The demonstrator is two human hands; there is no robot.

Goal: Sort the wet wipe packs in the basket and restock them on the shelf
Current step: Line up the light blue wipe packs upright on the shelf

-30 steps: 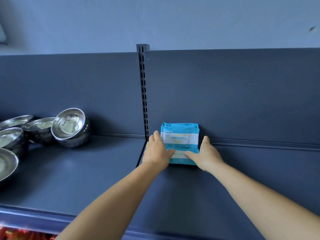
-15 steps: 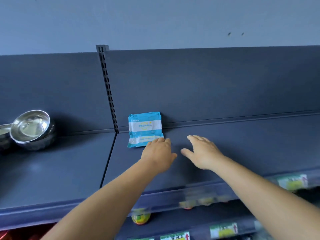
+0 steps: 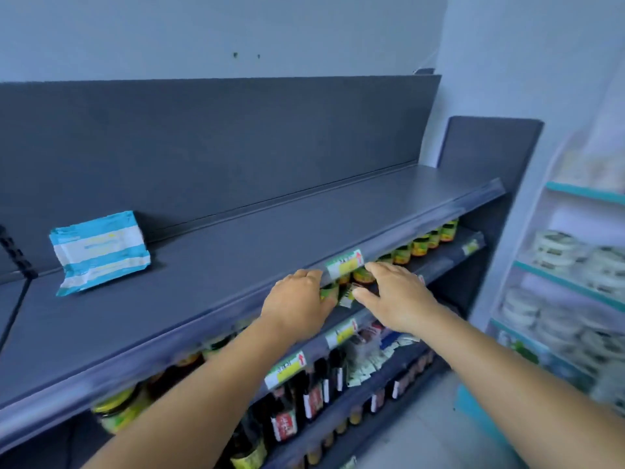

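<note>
Leaning against the dark back panel at the far left of the top shelf (image 3: 257, 238), the wet wipe packs (image 3: 99, 250) sit as a small blue-and-white stack, tilted back with the near edge resting on the shelf surface. Both hands are well apart from them: the left hand (image 3: 297, 304) and the right hand (image 3: 397, 299) hang over the shelf's near edge with fingers loose and spread, holding nothing. The basket is not in view. Judging by the crinkled film wrap, each pack is probably light, soft and a little squashy, with a slick surface that could slide against its neighbours, so a stack is best taken from both sides at once, palms pressing the short ends, rather than pinched by the flimsy sealed edge. Nothing about them looks fragile, though a loose stack may fan out if gripped from one side only. The shelf is a flat, matte, dark grey board with a clear price rail along its near edge carrying a yellow price tag (image 3: 345, 264); most of its length to the right of the packs lies bare. Below it, rows of jars (image 3: 419, 243) and dark bottles (image 3: 314, 394) fill the lower shelves. To the far right, a pale unit with teal-edged shelves (image 3: 568, 282) holds round white tubs, blurred. A plain light wall rises behind.
</note>
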